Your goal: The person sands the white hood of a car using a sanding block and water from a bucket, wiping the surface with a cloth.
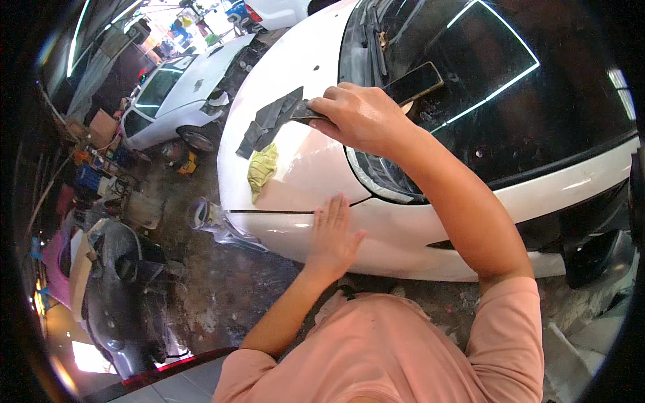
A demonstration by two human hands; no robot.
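My left hand (334, 238) lies flat on the white fender (396, 235) of a car, fingers stretched out and reaching toward the hood seam. Over the hood (306, 168), near the base of the windshield, my right hand (363, 117) pinches a small dark piece of what looks like sandpaper (304, 113). Just left of it, several dark grey sheets, seemingly sandpaper (265, 121), lie overlapping on the hood. A crumpled yellow-green cloth (263, 171) rests below those sheets. Beyond my right hand, a phone (414, 81) lies on the windshield glass.
The dark windshield (537, 87) spreads to the right. A partly dismantled white car (181, 91) stands at the far left. On the floor nearer left are a black plastic car part (124, 282) and cluttered tools, with a yellow-black machine (185, 161) beside that car.
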